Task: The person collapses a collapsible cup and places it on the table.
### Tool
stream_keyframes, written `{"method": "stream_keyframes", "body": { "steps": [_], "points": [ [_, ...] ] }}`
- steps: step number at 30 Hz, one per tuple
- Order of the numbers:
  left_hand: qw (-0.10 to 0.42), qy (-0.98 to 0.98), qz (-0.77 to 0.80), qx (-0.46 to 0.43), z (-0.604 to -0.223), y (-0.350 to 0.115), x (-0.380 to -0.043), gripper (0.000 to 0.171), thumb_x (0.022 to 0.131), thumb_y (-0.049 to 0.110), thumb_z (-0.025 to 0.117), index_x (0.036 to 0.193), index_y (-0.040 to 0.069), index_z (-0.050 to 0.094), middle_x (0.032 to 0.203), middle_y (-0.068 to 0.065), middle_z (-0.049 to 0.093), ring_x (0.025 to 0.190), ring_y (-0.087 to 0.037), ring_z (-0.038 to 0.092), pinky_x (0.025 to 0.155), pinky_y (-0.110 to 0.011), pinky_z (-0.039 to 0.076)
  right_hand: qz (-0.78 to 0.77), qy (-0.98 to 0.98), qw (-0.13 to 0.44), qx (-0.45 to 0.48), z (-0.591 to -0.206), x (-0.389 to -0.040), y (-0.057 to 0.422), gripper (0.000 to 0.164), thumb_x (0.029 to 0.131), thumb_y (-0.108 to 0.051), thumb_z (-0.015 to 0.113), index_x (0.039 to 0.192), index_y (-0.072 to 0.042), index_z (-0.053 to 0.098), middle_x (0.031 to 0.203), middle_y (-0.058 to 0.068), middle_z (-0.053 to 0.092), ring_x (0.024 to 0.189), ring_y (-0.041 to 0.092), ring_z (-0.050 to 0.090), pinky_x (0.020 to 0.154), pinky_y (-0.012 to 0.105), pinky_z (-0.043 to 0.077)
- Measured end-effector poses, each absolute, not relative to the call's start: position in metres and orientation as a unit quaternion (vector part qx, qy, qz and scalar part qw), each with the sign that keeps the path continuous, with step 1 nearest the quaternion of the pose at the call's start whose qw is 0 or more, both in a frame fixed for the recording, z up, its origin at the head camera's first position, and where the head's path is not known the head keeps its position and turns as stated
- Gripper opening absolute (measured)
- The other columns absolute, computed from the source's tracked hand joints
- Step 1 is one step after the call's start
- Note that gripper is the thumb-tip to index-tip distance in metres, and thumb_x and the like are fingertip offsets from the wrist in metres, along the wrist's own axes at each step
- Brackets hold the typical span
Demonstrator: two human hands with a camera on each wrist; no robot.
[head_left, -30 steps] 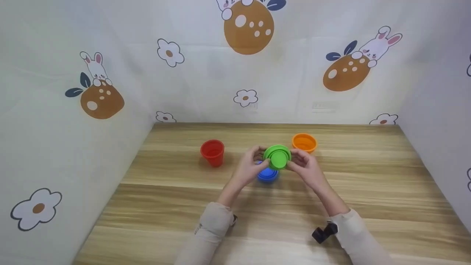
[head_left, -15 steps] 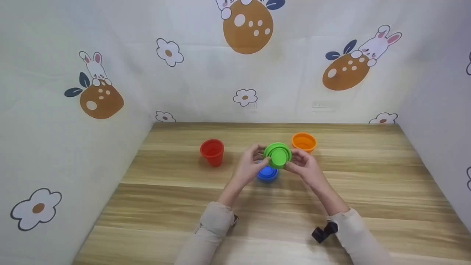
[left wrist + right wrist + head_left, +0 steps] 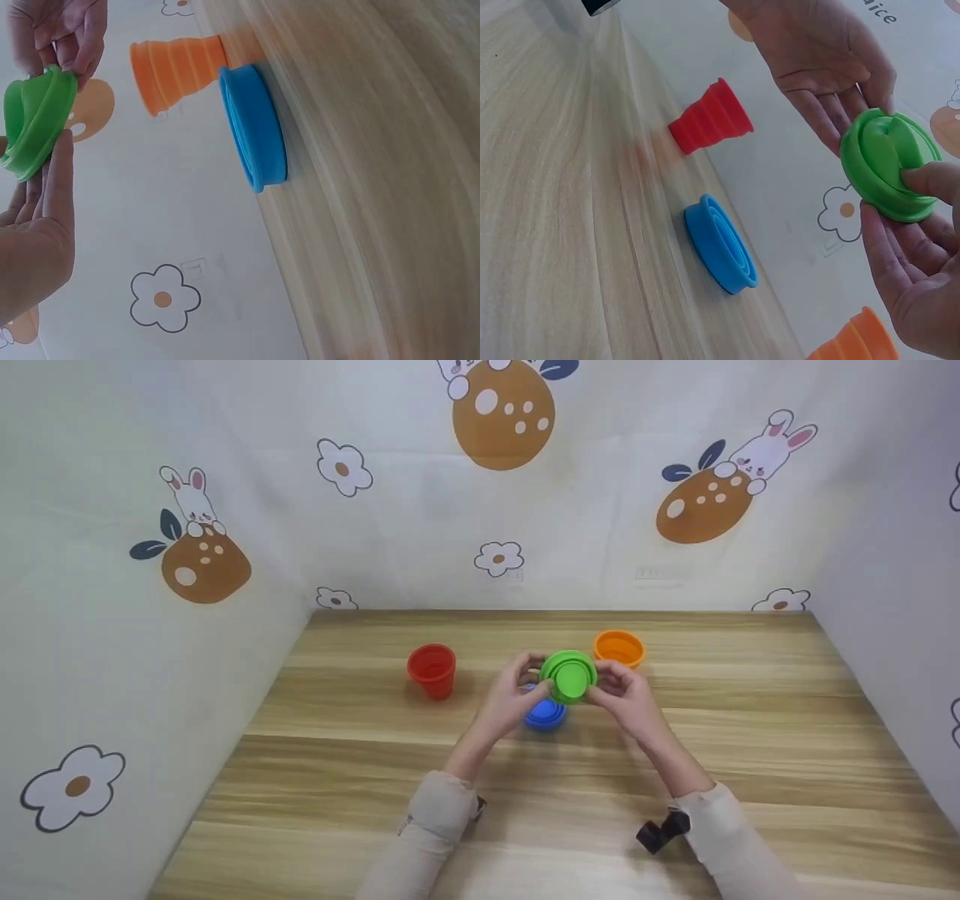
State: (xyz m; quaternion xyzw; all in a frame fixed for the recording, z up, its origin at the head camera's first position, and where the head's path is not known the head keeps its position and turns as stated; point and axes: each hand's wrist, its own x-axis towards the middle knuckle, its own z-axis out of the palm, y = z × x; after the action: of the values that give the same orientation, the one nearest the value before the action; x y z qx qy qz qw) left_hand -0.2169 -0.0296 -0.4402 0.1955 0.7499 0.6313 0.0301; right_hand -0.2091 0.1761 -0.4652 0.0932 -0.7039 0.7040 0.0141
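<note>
Bunny-print wall [image 3: 420,517] rises behind a wooden table [image 3: 337,780]. Above it, the left hand [image 3: 506,703] and right hand [image 3: 634,706] pinch opposite sides of a folded green cup [image 3: 571,679], likely for even pressure. A blue cup [image 3: 545,714], red cup [image 3: 433,671] and orange cup [image 3: 619,645] stand apart, perhaps leaving room.

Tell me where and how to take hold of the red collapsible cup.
Grip the red collapsible cup around its wall just below the rim, probably with the left hand, coming from its near side once free of the green collapsible cup. The red one stands upright, extended and wider at the top, so it should resist slipping through.
</note>
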Motion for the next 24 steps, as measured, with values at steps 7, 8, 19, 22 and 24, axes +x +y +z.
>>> {"method": "stream_keyframes", "body": {
  "steps": [7, 8, 19, 22, 24],
  "points": [
    [0.041, 0.775, 0.598, 0.200, -0.4391, -0.0317, -0.2199, 0.040, 0.093, 0.015, 0.070, 0.128, -0.002, 0.059, 0.122, -0.018, 0.066, 0.111, -0.026, 0.065, 0.100, -0.041, 0.054, 0.669, -0.727, 0.017, 0.152, -0.4669, -0.2083, 0.1784, 0.040, 0.087, 0.006, 0.069, 0.122, 0.019, 0.056, 0.094, -0.013, 0.071, 0.089, 0.006, 0.067, 0.080, 0.017, 0.057],
    [0.044, 0.780, 0.592, 0.196, -0.4396, -0.0318, -0.2200, 0.041, 0.092, 0.015, 0.072, 0.127, -0.002, 0.060, 0.120, -0.018, 0.066, 0.110, -0.027, 0.065, 0.100, -0.041, 0.054, 0.665, -0.731, 0.018, 0.153, -0.4668, -0.2083, 0.1783, 0.039, 0.087, 0.005, 0.069, 0.122, 0.018, 0.057, 0.094, -0.012, 0.071, 0.088, 0.005, 0.066, 0.080, 0.017, 0.057],
    [0.020, 0.776, 0.609, 0.162, -0.4403, -0.0341, -0.2199, 0.038, 0.088, 0.011, 0.075, 0.121, -0.003, 0.062, 0.120, -0.018, 0.066, 0.114, -0.027, 0.064, 0.100, -0.035, 0.054, 0.715, -0.675, -0.072, 0.167, -0.4678, -0.2082, 0.1795, 0.053, 0.091, 0.002, 0.065, 0.141, 0.005, 0.045, 0.110, -0.009, 0.069, 0.101, 0.009, 0.068, 0.090, 0.027, 0.059],
    [0.018, 0.774, 0.612, 0.159, -0.4407, -0.0345, -0.2200, 0.038, 0.088, 0.012, 0.074, 0.122, -0.002, 0.062, 0.121, -0.017, 0.066, 0.114, -0.027, 0.064, 0.101, -0.036, 0.054, 0.729, -0.659, -0.085, 0.164, -0.4683, -0.2079, 0.1784, 0.054, 0.091, 0.003, 0.064, 0.141, 0.003, 0.043, 0.110, -0.010, 0.069, 0.100, 0.009, 0.069, 0.089, 0.030, 0.060],
    [0.020, 0.774, 0.613, 0.156, -0.4404, -0.0345, -0.2196, 0.038, 0.088, 0.012, 0.074, 0.122, -0.001, 0.062, 0.121, -0.017, 0.066, 0.115, -0.027, 0.063, 0.102, -0.037, 0.053, 0.726, -0.664, -0.075, 0.164, -0.4687, -0.2080, 0.1773, 0.054, 0.090, 0.005, 0.065, 0.140, 0.005, 0.043, 0.109, -0.011, 0.069, 0.098, 0.010, 0.069, 0.088, 0.029, 0.060]
  ]
}}
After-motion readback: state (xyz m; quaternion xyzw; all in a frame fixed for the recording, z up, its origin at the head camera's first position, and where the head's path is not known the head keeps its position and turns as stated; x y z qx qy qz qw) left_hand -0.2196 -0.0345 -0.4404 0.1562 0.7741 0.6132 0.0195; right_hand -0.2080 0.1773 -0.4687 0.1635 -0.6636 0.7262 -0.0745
